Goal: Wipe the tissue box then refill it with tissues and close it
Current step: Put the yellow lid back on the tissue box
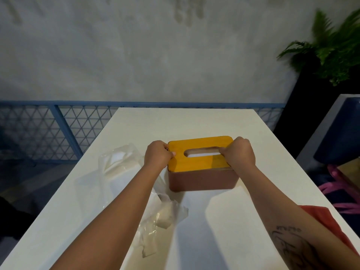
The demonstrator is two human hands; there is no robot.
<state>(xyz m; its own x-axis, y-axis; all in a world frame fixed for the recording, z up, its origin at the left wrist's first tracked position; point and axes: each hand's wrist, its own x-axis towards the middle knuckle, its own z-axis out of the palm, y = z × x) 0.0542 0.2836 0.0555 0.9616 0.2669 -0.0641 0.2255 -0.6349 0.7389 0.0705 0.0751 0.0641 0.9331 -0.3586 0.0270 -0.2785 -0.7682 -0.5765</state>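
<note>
The white desk (253,133) fills most of what you see, its far edge running along a blue mesh railing (58,131), with a green plant (335,47) in a dark planter beyond the far right corner. On the left half of the desk lies a clear plastic wrapper (116,162), crumpled and partly standing, and more of the plastic trails toward the near edge under your left forearm. The box (202,180) stands about midway across the desk, a little toward the far edge, with its long brown side facing you and its left end just beside the plastic. A red cloth (319,217) lies at the desk's right edge, partly hidden by your right forearm. The yellow lid (196,162) lies flat on top of the box; whether it is pressed fully home cannot be told from here. Your left hand (157,155) grips the lid's left end, fingers curled over the edge and thumb resting on top. Your right hand (240,154) grips the lid's right end the same way, fingers wrapped down over the side and thumb reaching to the end of the slot (212,149). Through that oval slot you can see white tissue (202,153) inside the box.
</note>
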